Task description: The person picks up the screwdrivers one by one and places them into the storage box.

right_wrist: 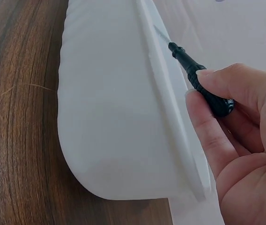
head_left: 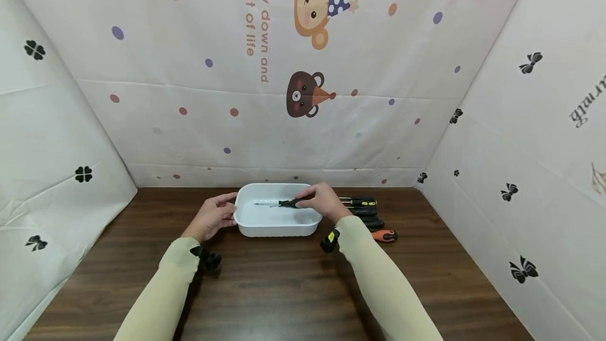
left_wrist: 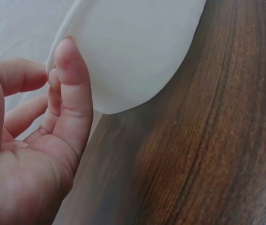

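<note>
A white rectangular tray (head_left: 276, 230) with rounded corners stands on the table's far side. My left hand (head_left: 212, 216) is at its left end; in the left wrist view its fairly straight fingers (left_wrist: 73, 89) touch the rim and outer wall. Over the tray's right half, my right hand (head_left: 323, 201) pinches a small screwdriver (head_left: 288, 203) by its black handle. The thin shaft points left, over the tray's inside. In the right wrist view, the thumb and fingers are around the handle (right_wrist: 199, 84), while the shaft tip is partly out of sight.
Right of the tray lie several screwdrivers: black-handled ones (head_left: 363, 211), the farthest with yellow marks, and an orange-handled one (head_left: 385, 236) nearest me. My right forearm partly covers them. The brown wooden table (head_left: 265, 288) meets a white patterned cloth wall (head_left: 265, 136) behind.
</note>
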Demonstrator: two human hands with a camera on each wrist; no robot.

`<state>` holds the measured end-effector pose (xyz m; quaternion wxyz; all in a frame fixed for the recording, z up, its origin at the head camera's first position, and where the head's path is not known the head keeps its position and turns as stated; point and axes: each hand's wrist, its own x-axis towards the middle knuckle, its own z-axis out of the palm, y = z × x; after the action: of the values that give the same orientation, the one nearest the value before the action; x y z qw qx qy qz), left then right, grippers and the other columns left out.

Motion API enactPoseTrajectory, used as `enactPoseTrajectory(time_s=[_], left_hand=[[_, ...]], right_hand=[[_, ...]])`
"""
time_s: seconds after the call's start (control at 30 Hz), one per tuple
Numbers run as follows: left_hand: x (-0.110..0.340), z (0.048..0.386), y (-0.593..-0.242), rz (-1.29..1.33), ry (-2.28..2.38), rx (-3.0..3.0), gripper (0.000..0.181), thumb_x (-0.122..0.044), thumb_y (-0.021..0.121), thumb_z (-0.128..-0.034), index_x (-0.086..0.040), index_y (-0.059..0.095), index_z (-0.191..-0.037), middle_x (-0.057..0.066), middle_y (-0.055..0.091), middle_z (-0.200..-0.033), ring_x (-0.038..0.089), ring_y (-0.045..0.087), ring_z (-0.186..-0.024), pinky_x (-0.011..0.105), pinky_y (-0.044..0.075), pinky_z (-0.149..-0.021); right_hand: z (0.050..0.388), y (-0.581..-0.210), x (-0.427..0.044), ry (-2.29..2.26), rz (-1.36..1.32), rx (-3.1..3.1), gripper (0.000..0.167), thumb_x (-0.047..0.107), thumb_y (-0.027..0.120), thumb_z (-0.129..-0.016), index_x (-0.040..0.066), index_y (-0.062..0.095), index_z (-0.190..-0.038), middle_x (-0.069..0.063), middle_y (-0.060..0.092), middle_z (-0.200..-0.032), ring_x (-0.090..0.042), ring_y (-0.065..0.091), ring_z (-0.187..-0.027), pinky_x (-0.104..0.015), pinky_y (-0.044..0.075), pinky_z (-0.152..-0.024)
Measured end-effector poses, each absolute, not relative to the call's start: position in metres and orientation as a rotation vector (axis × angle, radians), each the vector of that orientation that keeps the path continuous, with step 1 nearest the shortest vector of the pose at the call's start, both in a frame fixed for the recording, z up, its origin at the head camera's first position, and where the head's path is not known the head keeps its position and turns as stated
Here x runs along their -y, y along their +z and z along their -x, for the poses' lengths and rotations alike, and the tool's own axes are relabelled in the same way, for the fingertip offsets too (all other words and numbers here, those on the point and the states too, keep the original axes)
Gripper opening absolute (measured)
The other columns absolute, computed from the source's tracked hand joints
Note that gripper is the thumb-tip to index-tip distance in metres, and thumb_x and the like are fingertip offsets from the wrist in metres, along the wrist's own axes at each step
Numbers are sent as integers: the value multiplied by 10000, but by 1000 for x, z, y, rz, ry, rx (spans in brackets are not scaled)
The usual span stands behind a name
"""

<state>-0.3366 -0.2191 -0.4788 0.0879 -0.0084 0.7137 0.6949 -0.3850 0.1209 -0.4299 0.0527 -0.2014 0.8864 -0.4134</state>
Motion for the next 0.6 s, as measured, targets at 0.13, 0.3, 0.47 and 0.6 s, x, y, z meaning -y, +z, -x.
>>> enactPoseTrajectory(time_s=[0.13,0.3,0.47,0.6], left_hand=[[219,337,-480,21,2073,-2118,579,-40,573,-1012,-55,403,-1565,128,658,-1056,128,645,-729,263,613,-694],[218,337,-481,35,2071,-2114,584,-38,576,-1007,-56,403,-1565,119,654,-1048,131,645,-730,268,613,-691],[219,338,-481,36,2063,-2118,582,-35,572,-1008,-51,401,-1565,146,647,-1067,129,645,-729,265,615,-691],[220,338,-479,27,2065,-2119,579,-31,563,-1010,-45,398,-1565,158,643,-1079,130,644,-728,263,615,-695]], right_hand=[[389,-433,-116,-1217,603,-2718,184,180,859,-827,147,838,-1007,-3,787,-1052,-135,693,-951,-322,583,-821],[393,-438,-109,-1154,576,-2750,191,163,860,-821,126,835,-1007,-5,793,-1041,-149,698,-963,-328,583,-825],[395,-439,-103,-1093,546,-2767,181,157,857,-826,143,834,-1005,13,793,-1038,-163,693,-1009,-355,580,-869],[397,-438,-98,-1062,576,-2788,156,138,853,-826,154,838,-981,11,796,-1025,-176,693,-1041,-372,577,-898]])
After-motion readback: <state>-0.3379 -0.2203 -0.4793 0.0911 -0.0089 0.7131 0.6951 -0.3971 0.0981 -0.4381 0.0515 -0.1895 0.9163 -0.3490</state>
